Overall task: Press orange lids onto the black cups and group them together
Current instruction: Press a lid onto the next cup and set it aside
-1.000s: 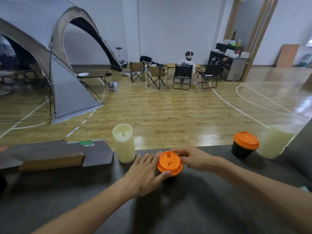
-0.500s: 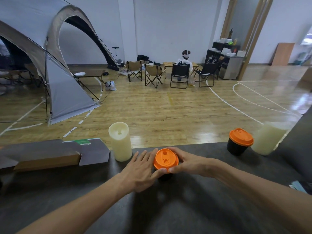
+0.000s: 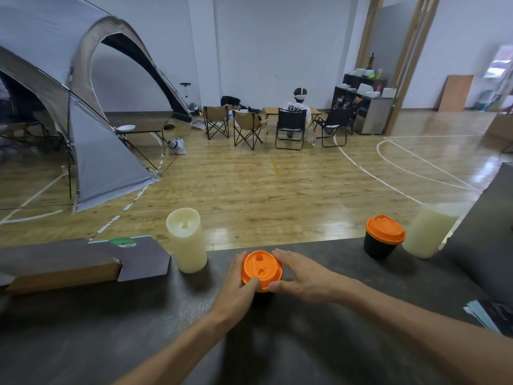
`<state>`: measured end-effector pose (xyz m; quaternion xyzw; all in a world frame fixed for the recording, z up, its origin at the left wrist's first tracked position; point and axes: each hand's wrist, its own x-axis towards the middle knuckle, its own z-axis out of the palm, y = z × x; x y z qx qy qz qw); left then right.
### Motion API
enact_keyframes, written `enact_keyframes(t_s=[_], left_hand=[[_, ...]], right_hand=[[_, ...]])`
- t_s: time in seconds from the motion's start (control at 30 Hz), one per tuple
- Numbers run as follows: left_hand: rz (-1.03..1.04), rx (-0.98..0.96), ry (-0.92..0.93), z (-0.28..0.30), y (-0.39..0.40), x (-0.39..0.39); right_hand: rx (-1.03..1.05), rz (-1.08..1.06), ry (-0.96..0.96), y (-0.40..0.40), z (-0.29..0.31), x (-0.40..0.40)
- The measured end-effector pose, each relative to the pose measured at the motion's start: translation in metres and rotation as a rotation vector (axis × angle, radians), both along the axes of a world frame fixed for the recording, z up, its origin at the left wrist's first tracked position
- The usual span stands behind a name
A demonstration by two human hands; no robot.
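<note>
An orange lid (image 3: 261, 269) sits on top of a black cup (image 3: 263, 295) near the far middle of the dark table (image 3: 277, 351). Only a sliver of that cup shows below the lid. My left hand (image 3: 238, 290) wraps the lid's left side, thumb pressed on its near rim. My right hand (image 3: 302, 276) holds the lid's right side, fingers curled around the far edge and thumb at the near edge. A second black cup (image 3: 379, 247) with an orange lid (image 3: 385, 228) stands apart at the far right.
A tall cream candle (image 3: 186, 238) stands left of my hands, another cream candle (image 3: 429, 232) at the far right beside the lidded cup. A brown flat box (image 3: 77, 265) lies at the far left. Papers (image 3: 485, 315) lie at the right edge. The table's far edge is close behind the cups.
My left hand has turned from lying flat beside the cup to gripping the lid with the thumb on top. My right hand has closed around the lid's right side. The cup has stayed put.
</note>
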<state>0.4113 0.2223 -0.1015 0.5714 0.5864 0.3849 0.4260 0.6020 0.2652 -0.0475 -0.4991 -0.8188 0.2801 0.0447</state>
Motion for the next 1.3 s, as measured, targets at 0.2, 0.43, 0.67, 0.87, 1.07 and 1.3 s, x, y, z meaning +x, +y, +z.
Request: enact_keyframes(t_s=[0.2, 0.43, 0.67, 0.87, 1.07, 1.3], left_hand=[[-0.126, 0.009, 0.19, 0.025, 0.02, -0.037], [-0.296, 0.014, 0.674, 0.064, 0.076, -0.04], [-0.225, -0.006, 0.719, 0.06, 0.086, -0.029], [-0.148, 0.129, 0.545, 0.048, 0.047, -0.037], [-0.356, 0.09, 0.583, 0.029, 0.016, -0.053], [-0.31, 0.162, 0.467, 0.026, 0.039, -0.004]], right_hand=[[-0.006, 0.047, -0.004, 0.004, 0.006, -0.001], [0.006, 0.072, -0.038, 0.005, 0.013, -0.003], [0.033, 0.083, -0.073, 0.006, 0.015, -0.005], [0.038, 0.075, -0.18, 0.009, 0.018, -0.004], [0.091, 0.039, -0.074, 0.006, 0.009, -0.003], [0.23, 0.046, -0.136, 0.022, 0.018, 0.024]])
